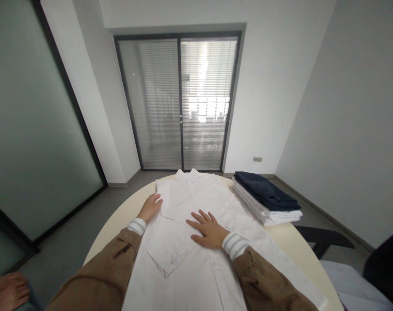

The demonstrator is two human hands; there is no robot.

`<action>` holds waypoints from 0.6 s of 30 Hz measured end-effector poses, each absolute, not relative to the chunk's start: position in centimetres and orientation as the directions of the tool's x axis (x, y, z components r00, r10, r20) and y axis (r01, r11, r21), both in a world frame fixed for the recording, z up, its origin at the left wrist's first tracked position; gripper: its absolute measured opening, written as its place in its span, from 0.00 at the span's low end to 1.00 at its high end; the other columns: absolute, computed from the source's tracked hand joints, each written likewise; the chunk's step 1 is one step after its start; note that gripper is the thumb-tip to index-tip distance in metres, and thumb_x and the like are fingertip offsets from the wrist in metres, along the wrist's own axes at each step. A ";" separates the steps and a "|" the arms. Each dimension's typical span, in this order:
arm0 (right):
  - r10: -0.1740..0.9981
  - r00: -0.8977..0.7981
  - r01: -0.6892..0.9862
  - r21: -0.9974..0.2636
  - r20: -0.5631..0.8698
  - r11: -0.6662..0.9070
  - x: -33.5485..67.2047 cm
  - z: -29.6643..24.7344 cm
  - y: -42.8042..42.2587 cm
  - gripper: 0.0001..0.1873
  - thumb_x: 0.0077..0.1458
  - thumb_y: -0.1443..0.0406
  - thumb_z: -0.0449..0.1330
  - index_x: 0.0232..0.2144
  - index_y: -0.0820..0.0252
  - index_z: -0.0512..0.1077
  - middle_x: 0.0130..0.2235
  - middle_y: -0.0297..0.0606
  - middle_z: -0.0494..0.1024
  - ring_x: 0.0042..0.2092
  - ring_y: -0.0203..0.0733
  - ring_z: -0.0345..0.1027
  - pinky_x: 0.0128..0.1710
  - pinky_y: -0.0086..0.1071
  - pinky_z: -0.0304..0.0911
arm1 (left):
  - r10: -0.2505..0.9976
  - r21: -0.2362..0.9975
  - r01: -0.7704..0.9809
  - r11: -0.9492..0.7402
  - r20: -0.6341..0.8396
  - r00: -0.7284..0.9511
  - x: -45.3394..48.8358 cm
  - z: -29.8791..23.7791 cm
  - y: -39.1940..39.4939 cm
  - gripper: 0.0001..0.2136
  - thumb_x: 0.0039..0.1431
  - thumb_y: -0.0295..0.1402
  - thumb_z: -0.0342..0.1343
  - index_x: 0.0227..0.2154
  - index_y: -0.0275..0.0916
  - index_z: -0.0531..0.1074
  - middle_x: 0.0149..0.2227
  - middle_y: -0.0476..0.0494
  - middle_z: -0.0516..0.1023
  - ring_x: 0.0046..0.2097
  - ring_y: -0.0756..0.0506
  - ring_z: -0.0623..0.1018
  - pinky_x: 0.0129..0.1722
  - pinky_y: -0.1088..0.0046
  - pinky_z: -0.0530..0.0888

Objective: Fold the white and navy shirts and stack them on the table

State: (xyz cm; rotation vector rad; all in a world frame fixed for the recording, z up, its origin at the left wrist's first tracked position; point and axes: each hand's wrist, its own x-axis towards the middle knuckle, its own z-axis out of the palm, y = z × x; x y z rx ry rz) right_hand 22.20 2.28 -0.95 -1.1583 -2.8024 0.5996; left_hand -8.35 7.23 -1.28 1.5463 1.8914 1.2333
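A white button-up shirt [196, 203] lies spread flat on a pale round table [118, 220], collar pointing away from me. One sleeve is folded across the body, its cuff [165, 261] near my left arm. My left hand [150, 207] rests at the shirt's left edge, fingers together and flat on the cloth. My right hand [206, 228] lies palm down on the middle of the shirt with its fingers spread. Both arms wear brown sleeves with striped cuffs.
A stack of folded clothes [267, 201], white pieces with a dark navy one on top, sits at the table's right edge. A dark chair [322, 239] stands beyond it. Glass sliding doors [180, 103] with blinds face me. A bare foot [6, 291] shows at bottom left.
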 end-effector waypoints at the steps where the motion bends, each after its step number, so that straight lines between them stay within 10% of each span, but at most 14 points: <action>1: 0.689 -0.718 0.669 -0.371 -0.101 0.644 22.2 -0.9 2.3 0.36 0.60 0.44 0.50 0.67 0.40 0.49 0.71 0.37 0.42 0.71 0.60 0.27 0.64 0.63 0.27 | 0.939 0.811 0.584 -0.023 0.219 -0.267 -7.7 -1.0 7.4 0.16 0.50 0.31 0.58 0.43 0.31 0.77 0.58 0.32 0.71 0.62 0.37 0.68 0.63 0.65 0.59; 18: 0.687 -0.721 0.662 -0.382 -0.090 0.645 22.2 -1.4 2.5 0.36 0.60 0.44 0.50 0.67 0.39 0.49 0.71 0.36 0.41 0.71 0.60 0.27 0.64 0.64 0.27 | 0.970 0.727 0.642 -0.243 0.176 0.169 -1.2 -2.3 6.4 0.29 0.46 0.29 0.62 0.55 0.32 0.70 0.61 0.30 0.67 0.60 0.36 0.70 0.61 0.63 0.63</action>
